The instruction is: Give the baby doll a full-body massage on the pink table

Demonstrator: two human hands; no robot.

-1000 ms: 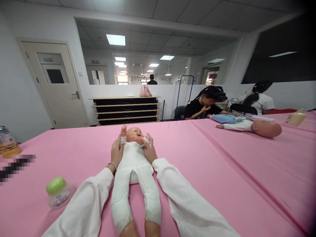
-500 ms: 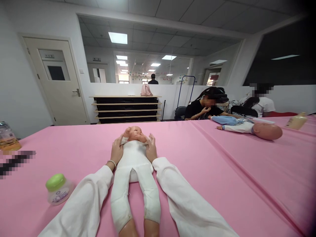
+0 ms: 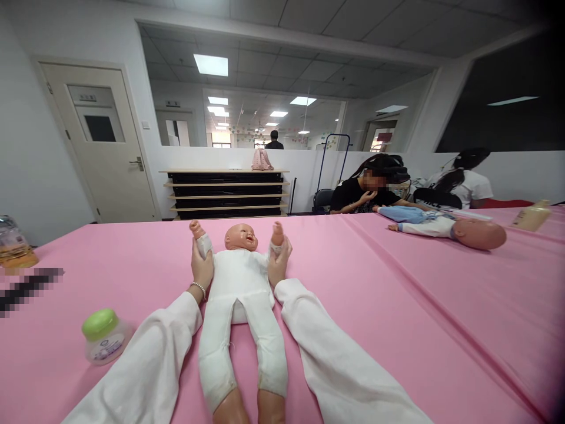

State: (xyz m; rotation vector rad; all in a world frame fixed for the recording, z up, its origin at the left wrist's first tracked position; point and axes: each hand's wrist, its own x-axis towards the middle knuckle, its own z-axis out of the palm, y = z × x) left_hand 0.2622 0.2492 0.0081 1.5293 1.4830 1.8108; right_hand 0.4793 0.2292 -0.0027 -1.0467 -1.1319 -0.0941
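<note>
A baby doll (image 3: 241, 282) with a white cloth body lies on its back on the pink tablecloth (image 3: 353, 306), head at the far end and feet towards me. My left hand (image 3: 202, 266) is closed around the doll's arm on the left, and my right hand (image 3: 279, 264) grips the arm on the right. Both doll arms are spread out to the sides and point upward, so its face shows. Part of my fingers is hidden behind the doll's sleeves.
Left of my left sleeve stands a jar with a green lid (image 3: 103, 335). A bottle of yellowish liquid (image 3: 15, 244) is at the far left. Across the table lie another doll (image 3: 441, 227) in blue and white and a beige bottle (image 3: 531, 215). A person (image 3: 353, 194) leans on the table there.
The doll's arms were folded across its chest and chin; my hands have drawn them apart, outward and up. My hands, which lay along its sides, now hold the arms.
</note>
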